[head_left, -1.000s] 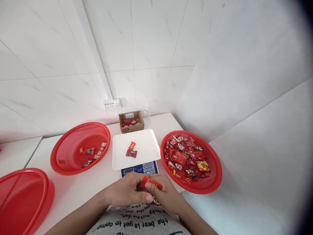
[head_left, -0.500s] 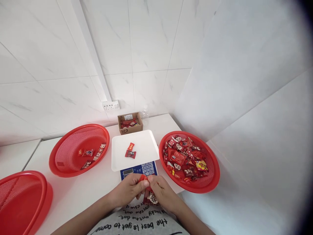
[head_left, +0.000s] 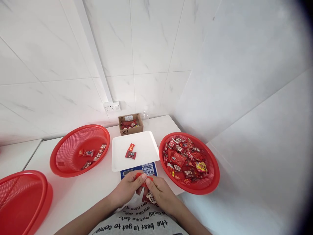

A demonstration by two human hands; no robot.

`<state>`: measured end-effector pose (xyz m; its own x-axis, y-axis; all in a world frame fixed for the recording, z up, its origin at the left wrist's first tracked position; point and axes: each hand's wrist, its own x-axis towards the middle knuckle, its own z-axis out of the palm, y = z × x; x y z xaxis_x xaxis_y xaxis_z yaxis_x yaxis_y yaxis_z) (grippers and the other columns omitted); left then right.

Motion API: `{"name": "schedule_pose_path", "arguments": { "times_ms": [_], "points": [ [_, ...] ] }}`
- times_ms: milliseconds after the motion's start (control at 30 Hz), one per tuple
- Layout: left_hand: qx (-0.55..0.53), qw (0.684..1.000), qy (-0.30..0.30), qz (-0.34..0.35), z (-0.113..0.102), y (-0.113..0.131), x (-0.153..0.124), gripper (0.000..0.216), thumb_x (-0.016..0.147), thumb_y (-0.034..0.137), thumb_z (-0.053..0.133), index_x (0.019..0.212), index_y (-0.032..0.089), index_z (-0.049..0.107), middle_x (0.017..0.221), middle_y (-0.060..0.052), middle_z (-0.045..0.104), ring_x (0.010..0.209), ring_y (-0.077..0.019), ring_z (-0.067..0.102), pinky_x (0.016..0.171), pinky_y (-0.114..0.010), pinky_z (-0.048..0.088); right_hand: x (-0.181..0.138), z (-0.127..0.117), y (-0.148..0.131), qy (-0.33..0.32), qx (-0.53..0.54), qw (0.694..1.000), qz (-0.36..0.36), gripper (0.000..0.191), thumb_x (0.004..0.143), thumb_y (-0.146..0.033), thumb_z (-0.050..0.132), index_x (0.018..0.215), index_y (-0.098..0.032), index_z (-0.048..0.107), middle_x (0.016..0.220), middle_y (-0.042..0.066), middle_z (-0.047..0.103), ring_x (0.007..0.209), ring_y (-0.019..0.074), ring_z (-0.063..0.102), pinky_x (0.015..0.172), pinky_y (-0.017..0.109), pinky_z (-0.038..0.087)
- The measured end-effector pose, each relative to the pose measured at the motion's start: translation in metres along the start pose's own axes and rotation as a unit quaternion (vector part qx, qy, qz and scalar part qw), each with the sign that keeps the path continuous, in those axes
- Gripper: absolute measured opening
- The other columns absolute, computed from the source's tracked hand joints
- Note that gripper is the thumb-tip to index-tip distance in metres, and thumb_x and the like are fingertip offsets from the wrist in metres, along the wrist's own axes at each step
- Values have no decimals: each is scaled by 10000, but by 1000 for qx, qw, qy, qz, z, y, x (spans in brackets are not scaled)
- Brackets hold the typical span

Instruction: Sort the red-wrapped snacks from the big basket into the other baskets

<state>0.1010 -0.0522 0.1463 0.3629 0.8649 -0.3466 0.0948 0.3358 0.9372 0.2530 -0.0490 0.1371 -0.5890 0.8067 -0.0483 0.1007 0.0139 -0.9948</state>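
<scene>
My left hand [head_left: 128,189] and my right hand [head_left: 158,193] meet just in front of the scale, both pinching a small red candy packet [head_left: 142,176] between thumb and fingers. More packets [head_left: 149,197] sit under my right palm. The white weighing tray [head_left: 146,148] on the blue-faced scale [head_left: 140,170] holds two red packets [head_left: 131,152]. A red basket [head_left: 211,168] full of mixed red sweets stands to the right of my hands.
Left of the scale is a red basket [head_left: 63,153] with several packets. Another red basket [head_left: 26,199] sits at the near left. A small cardboard box [head_left: 124,131] with packets stands by the tiled wall, under a socket [head_left: 111,106].
Both hands have shifted slightly toward the scale with the packet held between them, and the fingers have re-gripped it. The baskets, tray and box have not moved.
</scene>
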Motion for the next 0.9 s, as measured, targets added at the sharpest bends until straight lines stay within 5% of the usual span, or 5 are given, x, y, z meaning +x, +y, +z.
{"name": "schedule_pose_path", "arguments": {
  "times_ms": [200,567,700,800,900],
  "points": [
    [2,1000,26,6,-1,-8,5,462,823,586,451,582,193,424,486,60,422,484,-98,394,521,-235,310,2,2,8,21,-55,998,-3,440,928,-458,371,816,-178,693,768,29,667,718,147,599,680,243,434],
    [-66,993,35,-95,-18,-58,32,432,766,598,527,662,184,458,539,62,464,486,-88,405,510,-234,304,8,-5,46,-1,-182,971,154,227,832,-233,488,719,-163,672,750,25,686,701,145,588,628,227,384],
    [-167,977,112,-77,-33,-41,50,412,750,582,572,718,178,497,607,41,511,522,-86,455,532,-222,353,4,-5,53,-6,-228,955,191,207,810,-235,510,696,-155,663,721,36,676,679,139,575,588,220,354],
    [-225,963,137,-55,-43,-25,62,404,797,565,527,888,173,550,866,-33,611,683,-113,565,617,-231,438,3,-5,54,-9,-186,963,195,212,818,-231,491,726,-156,667,723,32,669,632,125,569,561,213,361],
    [-222,957,129,-133,-45,-30,64,390,792,521,564,959,169,548,1005,-75,621,766,-136,605,664,-252,473,3,-7,56,7,-167,968,185,208,817,-231,485,747,-166,670,731,34,659,622,133,567,565,229,381]
  ]
}}
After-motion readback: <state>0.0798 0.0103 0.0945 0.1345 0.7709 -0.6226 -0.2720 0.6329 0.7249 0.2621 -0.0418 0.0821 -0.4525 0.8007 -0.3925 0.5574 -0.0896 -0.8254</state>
